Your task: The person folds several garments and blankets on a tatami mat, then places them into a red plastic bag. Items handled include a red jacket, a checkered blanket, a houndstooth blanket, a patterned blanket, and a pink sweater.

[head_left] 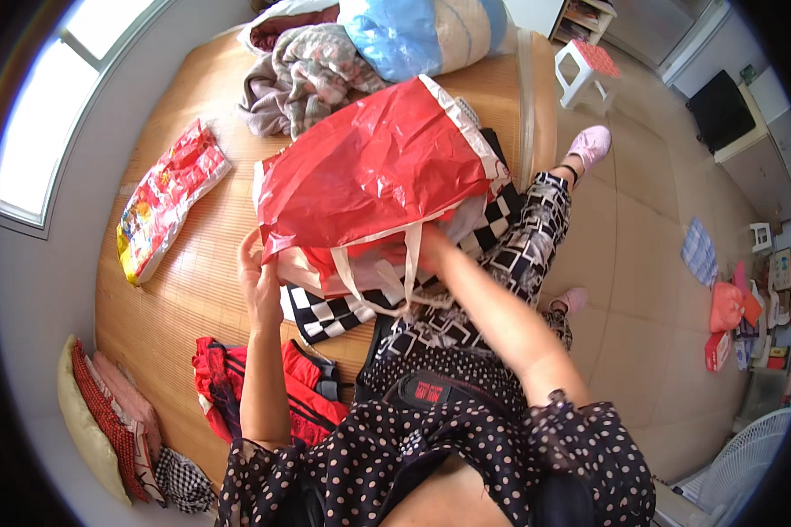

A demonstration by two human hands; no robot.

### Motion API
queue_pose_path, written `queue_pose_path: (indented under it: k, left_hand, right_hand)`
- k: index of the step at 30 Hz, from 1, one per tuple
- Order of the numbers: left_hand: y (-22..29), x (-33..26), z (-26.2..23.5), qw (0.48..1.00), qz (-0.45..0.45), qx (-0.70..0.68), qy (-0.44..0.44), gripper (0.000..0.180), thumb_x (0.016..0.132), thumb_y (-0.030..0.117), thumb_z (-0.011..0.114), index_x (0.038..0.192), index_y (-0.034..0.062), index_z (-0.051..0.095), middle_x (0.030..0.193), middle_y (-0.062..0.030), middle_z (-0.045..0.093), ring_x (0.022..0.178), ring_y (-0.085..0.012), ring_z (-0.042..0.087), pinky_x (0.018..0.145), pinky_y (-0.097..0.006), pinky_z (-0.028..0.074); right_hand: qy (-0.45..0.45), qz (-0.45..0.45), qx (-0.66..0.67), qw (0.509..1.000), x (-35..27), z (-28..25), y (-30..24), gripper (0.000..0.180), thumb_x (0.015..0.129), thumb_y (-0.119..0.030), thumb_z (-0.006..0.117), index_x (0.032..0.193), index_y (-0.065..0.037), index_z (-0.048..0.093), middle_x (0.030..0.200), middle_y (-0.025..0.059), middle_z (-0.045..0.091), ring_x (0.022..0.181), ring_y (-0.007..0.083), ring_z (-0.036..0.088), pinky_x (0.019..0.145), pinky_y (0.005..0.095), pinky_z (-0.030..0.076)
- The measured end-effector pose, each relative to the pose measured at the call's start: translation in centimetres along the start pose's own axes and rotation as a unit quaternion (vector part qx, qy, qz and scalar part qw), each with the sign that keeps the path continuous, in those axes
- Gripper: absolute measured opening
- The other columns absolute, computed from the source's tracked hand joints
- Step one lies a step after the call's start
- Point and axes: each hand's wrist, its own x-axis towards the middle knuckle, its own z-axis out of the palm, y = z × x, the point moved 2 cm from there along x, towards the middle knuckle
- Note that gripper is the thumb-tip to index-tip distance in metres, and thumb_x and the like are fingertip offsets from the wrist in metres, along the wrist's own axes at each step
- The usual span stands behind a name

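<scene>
A large red and white shopping bag (369, 167) lies on its side in front of me, its opening and white handles (410, 263) toward me. At the near left corner of that opening, my left hand (257, 274) pinches the bag's edge. My right hand (432, 248) reaches into the mouth of the bag, where its fingers are hidden. Whitish material shows inside the opening. Beneath the bag is a black and white checkered cloth (330, 312). Red and black clothing (312, 386) lies beside my left forearm.
A bamboo-like mat (167, 316) covers the bed I sit on. To the left lies a colourful plastic package (169, 206). At the far side are a crumpled blanket (312, 75) and a blue bag (404, 35). Cushions (105, 413) line the left wall; a stool (586, 70) stands on the right.
</scene>
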Motion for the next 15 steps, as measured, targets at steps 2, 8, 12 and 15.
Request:
queue_pose_path:
  k: [2,8,12,15]
  left_hand:
    - [-0.5,-1.8,-2.2,0.987,0.089,0.127,0.043,0.035,0.091,0.013,0.057,0.119,0.0008,0.04,0.072,0.0023,0.048,0.06,-0.0044,0.044,0.053,-0.018,0.035]
    - [-1.8,-9.9,2.4,0.868,0.35,0.3,-0.185,0.026,0.068,0.0,0.072,0.091,0.0032,0.061,0.093,-0.0127,0.06,0.078,-0.026,0.06,0.068,-0.033,0.05]
    - [0.0,-7.9,9.0,0.834,0.401,0.279,-0.254,0.03,0.076,0.0,0.062,0.106,-0.0001,0.058,0.112,-0.0176,0.058,0.099,-0.0321,0.058,0.084,-0.036,0.048]
    - [1.6,-3.2,12.0,0.858,0.399,0.268,-0.181,0.03,0.081,0.0,0.058,0.111,-0.0003,0.058,0.112,-0.0206,0.058,0.1,-0.0357,0.06,0.082,-0.038,0.05]
  right_hand:
    - [0.022,0.038,-0.342,0.939,-3.2,0.7,-3.7,0.03,0.092,-0.03,0.049,0.106,-0.006,0.06,0.09,0.0129,0.066,0.075,0.0223,0.065,0.066,0.0341,0.054]
    - [0.001,-0.293,-0.483,0.825,-4.3,1.3,-13.9,0.042,0.086,-0.041,0.055,0.1,-0.002,0.064,0.093,0.0164,0.068,0.087,0.0226,0.066,0.077,0.0338,0.05]
    - [0.032,-0.484,-0.578,0.656,-5.1,5.1,-20.9,0.041,0.084,-0.04,0.058,0.105,-0.005,0.063,0.093,0.0194,0.066,0.089,0.0311,0.065,0.079,0.0357,0.05]
    - [0.03,-0.445,-0.649,0.616,-6.4,7.0,-22.7,0.038,0.086,-0.037,0.054,0.106,-0.006,0.064,0.096,0.0186,0.066,0.09,0.0318,0.064,0.081,0.0369,0.05]
